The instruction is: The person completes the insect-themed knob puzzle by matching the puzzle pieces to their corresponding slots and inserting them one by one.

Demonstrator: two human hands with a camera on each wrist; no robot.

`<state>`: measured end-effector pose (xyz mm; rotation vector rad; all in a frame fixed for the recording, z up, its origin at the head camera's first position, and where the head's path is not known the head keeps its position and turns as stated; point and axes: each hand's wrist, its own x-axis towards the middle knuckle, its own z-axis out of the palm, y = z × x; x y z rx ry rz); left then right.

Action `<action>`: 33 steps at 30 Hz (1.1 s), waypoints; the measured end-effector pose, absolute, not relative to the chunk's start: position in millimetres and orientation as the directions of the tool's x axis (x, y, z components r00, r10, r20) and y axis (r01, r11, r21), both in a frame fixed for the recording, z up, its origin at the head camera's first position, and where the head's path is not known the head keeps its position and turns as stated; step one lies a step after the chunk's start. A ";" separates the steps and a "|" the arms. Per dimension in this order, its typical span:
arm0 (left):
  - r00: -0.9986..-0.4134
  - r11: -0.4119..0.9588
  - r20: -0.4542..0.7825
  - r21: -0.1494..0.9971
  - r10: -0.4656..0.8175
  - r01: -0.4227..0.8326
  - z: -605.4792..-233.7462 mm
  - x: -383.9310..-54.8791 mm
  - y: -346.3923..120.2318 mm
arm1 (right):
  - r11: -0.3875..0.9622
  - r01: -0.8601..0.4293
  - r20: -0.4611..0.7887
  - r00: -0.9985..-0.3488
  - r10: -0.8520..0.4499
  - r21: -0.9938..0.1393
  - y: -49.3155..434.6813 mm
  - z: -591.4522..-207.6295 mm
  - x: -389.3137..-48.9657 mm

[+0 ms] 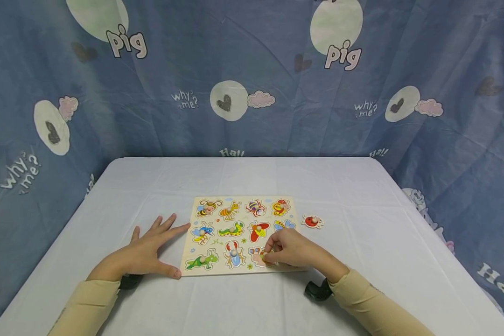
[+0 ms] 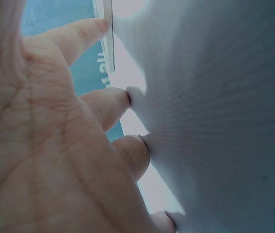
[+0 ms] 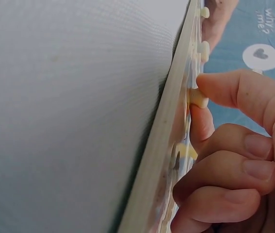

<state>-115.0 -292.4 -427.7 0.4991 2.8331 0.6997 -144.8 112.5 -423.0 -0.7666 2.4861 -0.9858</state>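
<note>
A wooden knobbed puzzle board (image 1: 214, 253) with insect pictures lies on the white table. My right hand (image 1: 296, 249) pinches a small wooden knob (image 3: 199, 98) at the board's bottom row, between thumb and index finger. Under that knob is a pink snail-like puzzle piece (image 1: 257, 257), partly covered by the fingers. The other right fingers curl inward, close over the board. My left hand (image 1: 144, 252) is spread beside the board, with thumb and index finger at its left edge. In the left wrist view, the other fingertips (image 2: 138, 150) rest on the table.
A ladybug puzzle piece (image 1: 312, 221) lies on the table (image 1: 340, 186), just right of the board. Other knobbed pieces, such as a spider (image 1: 256, 208) and a stag beetle (image 1: 234, 254), sit in the board. A blue printed curtain (image 1: 252, 130) hangs behind and around the table.
</note>
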 end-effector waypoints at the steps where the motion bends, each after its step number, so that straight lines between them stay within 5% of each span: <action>1: -0.927 0.833 -0.092 0.478 0.363 0.279 -427.6 -115.1 -292.5 | 0.609 -0.350 -0.126 -0.789 -0.601 -0.712 112.5 -423.0 -144.8; 19: -0.929 0.836 -0.095 0.475 0.357 0.273 -426.2 -115.4 -290.1 | 0.641 -0.320 -0.086 -0.851 -0.519 -0.697 136.3 -406.4 -155.2; 33: -0.930 0.836 -0.090 0.475 0.356 0.274 -425.8 -113.8 -289.6 | 0.704 -0.158 -0.120 -0.937 -0.329 -0.693 158.4 -399.2 -166.9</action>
